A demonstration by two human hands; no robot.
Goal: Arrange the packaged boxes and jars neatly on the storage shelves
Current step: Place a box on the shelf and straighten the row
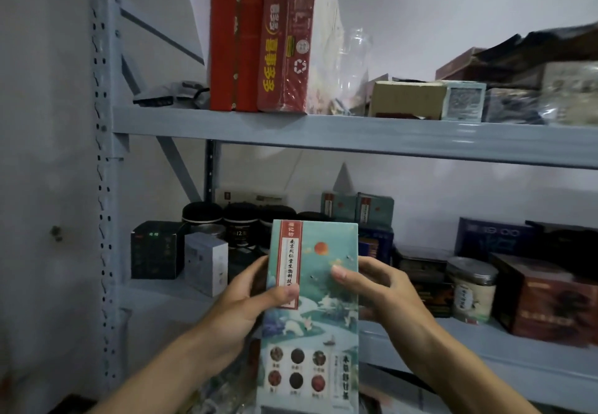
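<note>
You hold a tall teal tea box [312, 300] upright before the lower shelf's front edge [485, 345], left hand [246, 300] and right hand [382, 290] gripping opposite sides, thumbs across its face, seemingly to steady it for placing.

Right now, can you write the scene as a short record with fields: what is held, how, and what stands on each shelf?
held item: tall teal box, upright, in front of the shelves
grip: left hand and right hand hold its sides, thumbs on the front
upper shelf: tall red boxes upright, clear jar, cardboard box
lower shelf: dark jars, small teal boxes, silver-lidded jar, brown box
task state: tall teal box not yet on a shelf
</note>
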